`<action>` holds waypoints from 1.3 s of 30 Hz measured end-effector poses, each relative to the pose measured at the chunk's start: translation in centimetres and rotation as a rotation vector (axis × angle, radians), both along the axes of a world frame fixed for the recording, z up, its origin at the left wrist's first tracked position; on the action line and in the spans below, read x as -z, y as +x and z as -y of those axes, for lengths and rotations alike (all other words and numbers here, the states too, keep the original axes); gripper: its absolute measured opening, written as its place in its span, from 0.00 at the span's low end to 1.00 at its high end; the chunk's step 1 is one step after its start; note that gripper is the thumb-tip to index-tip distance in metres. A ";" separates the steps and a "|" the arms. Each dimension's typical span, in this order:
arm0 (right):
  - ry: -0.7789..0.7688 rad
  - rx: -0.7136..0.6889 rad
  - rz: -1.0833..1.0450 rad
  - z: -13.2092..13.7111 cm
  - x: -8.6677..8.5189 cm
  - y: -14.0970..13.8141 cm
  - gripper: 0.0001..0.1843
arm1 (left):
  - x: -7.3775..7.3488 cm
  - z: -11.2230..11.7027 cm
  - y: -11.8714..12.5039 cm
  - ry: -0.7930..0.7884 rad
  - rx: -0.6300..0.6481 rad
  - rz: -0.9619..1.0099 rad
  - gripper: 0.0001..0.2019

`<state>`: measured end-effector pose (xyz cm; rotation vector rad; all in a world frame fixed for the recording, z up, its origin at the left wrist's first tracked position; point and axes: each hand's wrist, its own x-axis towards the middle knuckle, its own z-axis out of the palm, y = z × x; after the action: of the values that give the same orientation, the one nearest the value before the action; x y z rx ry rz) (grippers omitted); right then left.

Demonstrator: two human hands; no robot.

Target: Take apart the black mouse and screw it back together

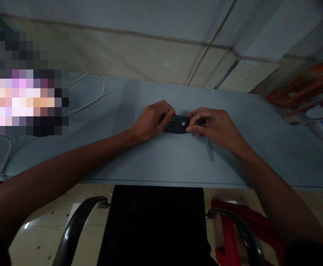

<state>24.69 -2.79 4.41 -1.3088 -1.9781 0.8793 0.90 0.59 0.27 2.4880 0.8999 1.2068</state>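
Observation:
A dark, rounded computer mouse [177,125] is held just above or on the grey table, its underside facing up. A small opening shows in its middle and a round silvery spot near its right end. My left hand [153,120] is closed around the left end, hiding that part. With bent fingers, my right hand [211,125] pinches the right end. Under the right palm a small black and yellow thing [206,120] partly shows; its kind is unclear. Below that hand lies a thin, shiny, two-lined item [210,149], partly covered.
A white cable [101,90] loops on the table [150,162] at the left, beside a blurred-out area. The tiled wall [139,55] stands behind. Colourful packaging [308,99] is at the far right. Chair armrests [79,225] and red fabric [229,236] are below the table edge.

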 end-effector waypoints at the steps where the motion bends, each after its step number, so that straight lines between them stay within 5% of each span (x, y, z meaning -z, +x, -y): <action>1: -0.022 0.008 -0.018 0.0 0.0 0.0 0.17 | 0.0 0.0 0.0 -0.001 -0.003 -0.003 0.14; 13: 0.056 0.040 0.027 0.1 0.3 0.0 0.19 | 0.0 0.1 0.0 0.037 0.013 -0.006 0.14; 24: -0.282 -0.035 -0.243 -0.4 -0.1 0.4 0.26 | 0.1 0.2 -0.2 0.064 -0.038 -0.073 0.17; 28: -0.308 -0.033 -0.251 -0.4 -0.4 0.5 0.25 | -0.2 0.6 -0.2 0.210 0.017 -0.160 0.16; 32: -0.306 -0.026 -0.233 -0.4 -0.2 0.4 0.24 | -0.1 1.1 -0.2 0.423 0.159 -0.365 0.20; 36: -0.286 -0.073 -0.188 -0.5 -0.1 0.4 0.23 | 0.2 1.3 -0.1 0.467 0.135 -0.495 0.21; 39: -0.079 0.004 -0.015 -0.8 -0.5 1.1 0.20 | 0.3 1.1 -0.1 0.468 0.131 -0.502 0.19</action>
<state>25.84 -2.04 4.94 -1.3457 -1.9458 0.9720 0.81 -0.55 0.00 3.2576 0.5803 0.8301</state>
